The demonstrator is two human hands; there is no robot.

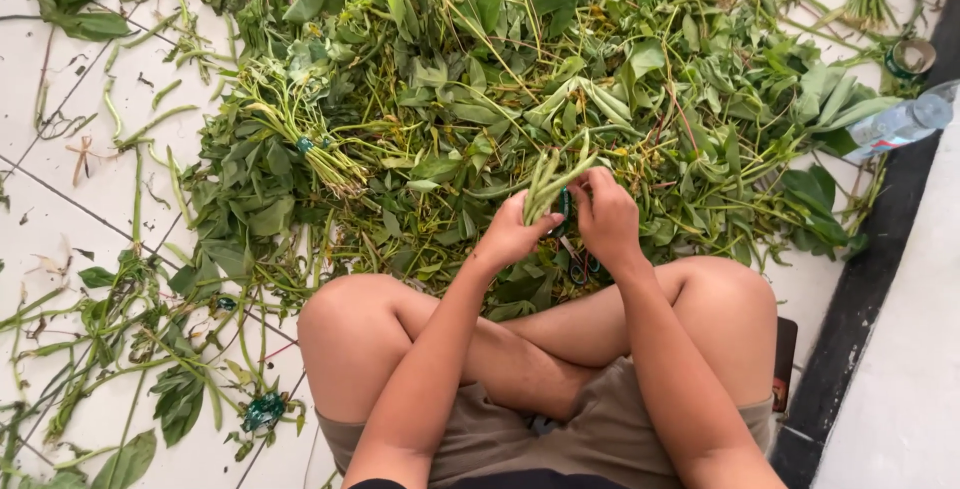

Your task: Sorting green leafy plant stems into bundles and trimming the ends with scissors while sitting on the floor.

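Together, left hand and right hand gripping stem bundle, green, cut ends upward

Single head-worn view, facing steeply down (almost overhead), close over the lap, leafy heap beyond

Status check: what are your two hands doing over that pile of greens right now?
Left hand grips a bunch of green stems. Right hand wraps green tape around them. Loose leaf pile lies ahead; nothing blocks the hands.
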